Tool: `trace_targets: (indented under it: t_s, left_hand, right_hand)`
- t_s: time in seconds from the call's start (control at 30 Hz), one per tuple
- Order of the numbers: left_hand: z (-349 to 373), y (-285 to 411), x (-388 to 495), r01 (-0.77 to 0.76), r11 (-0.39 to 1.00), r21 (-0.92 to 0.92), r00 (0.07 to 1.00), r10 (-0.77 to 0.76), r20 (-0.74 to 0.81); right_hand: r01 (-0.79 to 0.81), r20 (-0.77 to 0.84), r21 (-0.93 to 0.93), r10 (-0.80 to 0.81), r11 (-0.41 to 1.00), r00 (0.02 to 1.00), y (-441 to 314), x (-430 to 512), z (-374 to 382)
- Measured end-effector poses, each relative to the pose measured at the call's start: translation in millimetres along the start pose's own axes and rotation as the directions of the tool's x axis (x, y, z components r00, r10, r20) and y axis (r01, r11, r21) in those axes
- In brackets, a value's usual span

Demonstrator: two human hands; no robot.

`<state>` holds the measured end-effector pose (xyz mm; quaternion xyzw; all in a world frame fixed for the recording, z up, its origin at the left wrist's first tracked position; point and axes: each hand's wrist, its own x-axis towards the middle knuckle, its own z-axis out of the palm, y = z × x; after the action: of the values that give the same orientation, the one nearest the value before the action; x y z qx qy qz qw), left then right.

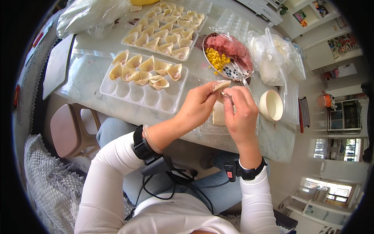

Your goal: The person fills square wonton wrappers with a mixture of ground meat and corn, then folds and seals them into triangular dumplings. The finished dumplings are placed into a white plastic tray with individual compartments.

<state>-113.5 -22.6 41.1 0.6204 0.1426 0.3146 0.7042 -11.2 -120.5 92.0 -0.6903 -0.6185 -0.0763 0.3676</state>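
Observation:
Between the fingers of my left hand is a folded dough wrapper. My right hand meets it from the right, its fingers closed on a small metal utensil, partly hidden. Beneath my hands lies a stack of square wrappers. Beyond them, a patterned plate holds raw minced meat, corn kernels and a knife-like utensil. To the left, a clear plastic tray has filled wontons in its back rows and bare hollows in front.
Two more wonton-filled trays stand behind. A small bowl and plastic bags are at the right. A large plastic bag and a white board are at the left, above a stool.

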Motion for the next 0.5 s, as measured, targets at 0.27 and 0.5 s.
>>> trace_targets:
  t_s: [0.27, 0.5]
  left_hand:
    - [-1, 15, -5, -0.071, 0.976, 0.205, 0.991, 0.045, 0.127]
    - [-7, 20, 1, -0.365, 0.759, 0.54, 0.925, 0.362, 0.117]
  right_hand:
    - [-0.206, -0.075, 0.23, 0.228, 0.951, 0.971, -2, 0, -10]
    - [-0.18, 0.042, 0.152, 0.176, 0.972, 0.984, 5, -1, -13]
